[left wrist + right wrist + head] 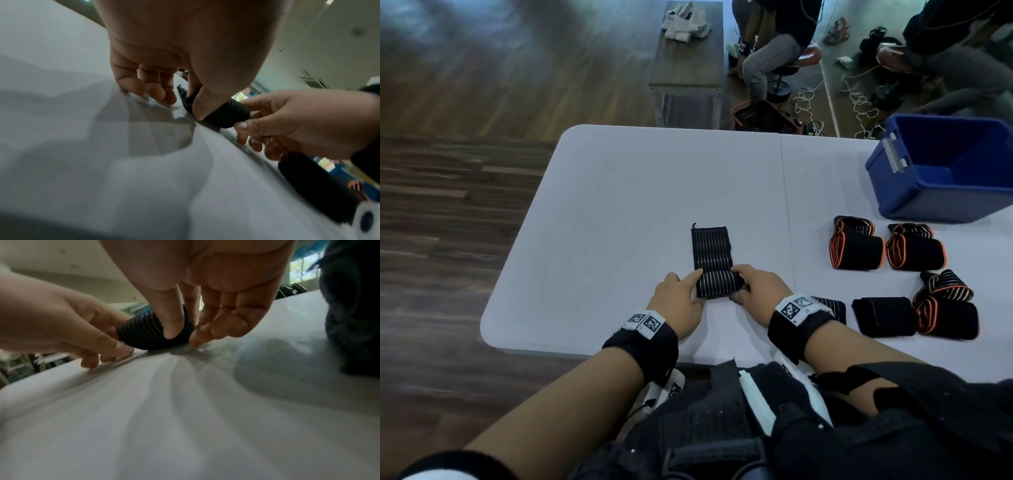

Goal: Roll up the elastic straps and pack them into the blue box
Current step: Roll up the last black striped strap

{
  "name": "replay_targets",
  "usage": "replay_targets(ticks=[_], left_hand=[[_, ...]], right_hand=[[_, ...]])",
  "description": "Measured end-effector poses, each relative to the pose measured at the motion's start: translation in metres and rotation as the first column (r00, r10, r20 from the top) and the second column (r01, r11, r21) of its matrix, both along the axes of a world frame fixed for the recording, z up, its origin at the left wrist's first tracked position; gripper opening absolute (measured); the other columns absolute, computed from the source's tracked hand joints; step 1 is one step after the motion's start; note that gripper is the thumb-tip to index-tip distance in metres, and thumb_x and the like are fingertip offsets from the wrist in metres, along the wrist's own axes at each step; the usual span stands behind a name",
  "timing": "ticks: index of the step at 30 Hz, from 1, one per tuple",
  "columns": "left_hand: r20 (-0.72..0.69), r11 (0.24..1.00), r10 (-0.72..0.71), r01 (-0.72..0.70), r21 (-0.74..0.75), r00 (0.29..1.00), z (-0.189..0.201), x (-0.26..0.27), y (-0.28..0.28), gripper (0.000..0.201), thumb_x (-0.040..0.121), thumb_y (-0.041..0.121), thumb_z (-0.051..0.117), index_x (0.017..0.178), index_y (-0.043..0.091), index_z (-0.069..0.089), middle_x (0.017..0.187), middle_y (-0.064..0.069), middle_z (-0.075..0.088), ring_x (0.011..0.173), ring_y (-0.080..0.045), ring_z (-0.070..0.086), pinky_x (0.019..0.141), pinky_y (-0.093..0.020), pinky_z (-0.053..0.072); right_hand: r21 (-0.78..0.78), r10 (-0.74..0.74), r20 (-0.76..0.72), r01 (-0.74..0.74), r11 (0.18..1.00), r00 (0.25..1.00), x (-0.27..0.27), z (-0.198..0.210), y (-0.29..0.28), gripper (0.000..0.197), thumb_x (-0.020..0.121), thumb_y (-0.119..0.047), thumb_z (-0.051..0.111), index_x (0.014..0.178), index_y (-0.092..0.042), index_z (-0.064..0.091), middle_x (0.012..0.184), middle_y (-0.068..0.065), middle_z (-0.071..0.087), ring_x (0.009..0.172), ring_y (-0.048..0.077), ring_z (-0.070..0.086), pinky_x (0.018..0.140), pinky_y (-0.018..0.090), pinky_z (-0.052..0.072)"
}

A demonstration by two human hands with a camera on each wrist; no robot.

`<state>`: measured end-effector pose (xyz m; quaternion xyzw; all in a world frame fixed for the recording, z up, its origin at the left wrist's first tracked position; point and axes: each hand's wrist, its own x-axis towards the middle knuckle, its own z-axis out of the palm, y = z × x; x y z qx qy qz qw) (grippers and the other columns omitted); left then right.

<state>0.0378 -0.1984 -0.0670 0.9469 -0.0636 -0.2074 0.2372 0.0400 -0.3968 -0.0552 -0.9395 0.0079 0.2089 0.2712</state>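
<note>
two hands on one half-rolled striped strap (pixel 714 263)

left hand (pixel 677 301) and right hand (pixel 758 294) each pinch an end of the roll, mid-table on the white table (pixel 619 205); its unrolled tail lies flat beyond. blue box (pixel 941 168) sits far right, other straps (pixel 887 250) near it.

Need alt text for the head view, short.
Both hands, left hand and right hand, roll a black striped strap on a white table. Other straps lie to the right near an open blue box.
</note>
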Motion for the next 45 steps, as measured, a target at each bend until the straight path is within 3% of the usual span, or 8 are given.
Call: replay_targets(ticks=[5, 10, 15, 21, 25, 30, 41, 45], left_hand=[[-0.095, 0.97, 0.163, -0.177, -0.167, 0.982, 0.001, 0.01, -0.004, 0.031, 0.098, 0.039, 0.051, 0.12, 0.023, 0.066, 0.101, -0.01, 0.066, 0.094, -0.029, 0.064, 0.074, -0.031, 0.046], [-0.154, 0.943, 0.244, -0.271, -0.195, 0.958, 0.006, 0.01, -0.003, 0.048, 0.097, 0.044, 0.054, 0.083, 0.0, 0.069, 0.086, -0.016, 0.072, 0.085, -0.031, 0.067, 0.076, -0.039, 0.052], [-0.151, 0.949, 0.289, -0.304, -0.088, 0.945, 0.007, 0.012, -0.003, 0.05, 0.089, 0.048, 0.063, 0.078, 0.0, 0.072, 0.08, -0.016, 0.074, 0.082, -0.031, 0.069, 0.076, -0.042, 0.056], [0.014, 0.956, 0.285, -0.283, -0.08, 0.958, 0.01, 0.016, 0.006, 0.044, 0.076, 0.046, 0.077, 0.098, 0.023, 0.047, 0.099, 0.001, 0.057, 0.089, -0.021, 0.057, 0.075, -0.035, 0.047], [0.04, 0.973, 0.222, -0.219, -0.077, 0.974, 0.007, 0.019, 0.008, 0.046, 0.077, 0.044, 0.077, 0.108, 0.027, 0.048, 0.11, -0.001, 0.05, 0.102, -0.024, 0.055, 0.089, -0.04, 0.049], [0.025, 0.97, 0.224, -0.221, -0.102, 0.974, 0.005, 0.018, 0.013, 0.05, 0.073, 0.044, 0.078, 0.111, 0.028, 0.049, 0.112, 0.0, 0.05, 0.107, -0.024, 0.054, 0.091, -0.04, 0.049], [0.08, 0.975, 0.136, -0.119, -0.189, 0.987, 0.004, 0.02, 0.018, 0.062, 0.068, 0.041, 0.082, 0.121, 0.028, 0.051, 0.116, 0.004, 0.051, 0.112, -0.021, 0.053, 0.094, -0.038, 0.047], [0.093, 0.971, 0.079, -0.055, -0.231, 0.993, 0.008, 0.029, 0.016, 0.07, 0.066, 0.037, 0.083, 0.129, 0.031, 0.051, 0.121, 0.002, 0.054, 0.112, -0.021, 0.053, 0.095, -0.038, 0.047]], right_hand=[[0.091, -0.135, -0.06, 0.14, 0.986, 0.989, 0.004, 0.002, 0.004, 0.022, 0.098, -0.033, 0.054, 0.111, -0.018, 0.063, 0.097, -0.003, 0.065, 0.092, 0.019, 0.061, 0.074, 0.028, 0.042], [-0.019, -0.181, -0.068, 0.18, 0.983, 0.981, 0.006, 0.004, 0.009, 0.039, 0.099, -0.044, 0.049, 0.075, -0.014, 0.057, 0.073, 0.002, 0.06, 0.068, 0.019, 0.055, 0.058, 0.03, 0.039], [-0.065, -0.25, -0.07, 0.245, 0.967, 0.966, 0.009, 0.008, 0.018, 0.046, 0.094, -0.043, 0.056, 0.062, -0.011, 0.054, 0.057, 0.004, 0.053, 0.054, 0.021, 0.05, 0.052, 0.028, 0.039], [0.215, -0.397, -0.206, 0.437, 0.874, 0.895, 0.015, 0.007, 0.022, 0.036, 0.073, -0.04, 0.076, 0.072, -0.01, 0.057, 0.073, 0.012, 0.07, 0.064, 0.031, 0.068, 0.071, 0.051, 0.061], [0.449, -0.528, -0.401, 0.664, 0.599, 0.748, 0.012, 0.015, 0.027, 0.045, 0.078, -0.008, 0.081, 0.111, -0.011, 0.05, 0.108, 0.019, 0.063, 0.083, 0.033, 0.066, 0.055, 0.034, 0.059], [0.557, -0.482, -0.429, 0.644, 0.524, 0.764, 0.013, 0.016, 0.033, 0.074, 0.082, 0.001, 0.076, 0.142, -0.012, 0.035, 0.126, 0.007, 0.055, 0.103, 0.029, 0.062, 0.053, 0.03, 0.053], [0.609, -0.373, -0.288, 0.469, 0.639, 0.882, 0.014, 0.018, 0.033, 0.075, 0.081, 0.005, 0.073, 0.143, -0.017, 0.037, 0.117, 0.0, 0.069, 0.097, 0.008, 0.064, 0.079, 0.02, 0.046], [0.633, -0.365, -0.226, 0.42, 0.65, 0.903, 0.01, 0.022, 0.032, 0.074, 0.077, 0.015, 0.067, 0.136, -0.022, 0.043, 0.12, 0.002, 0.07, 0.109, 0.023, 0.064, 0.092, 0.029, 0.052]])
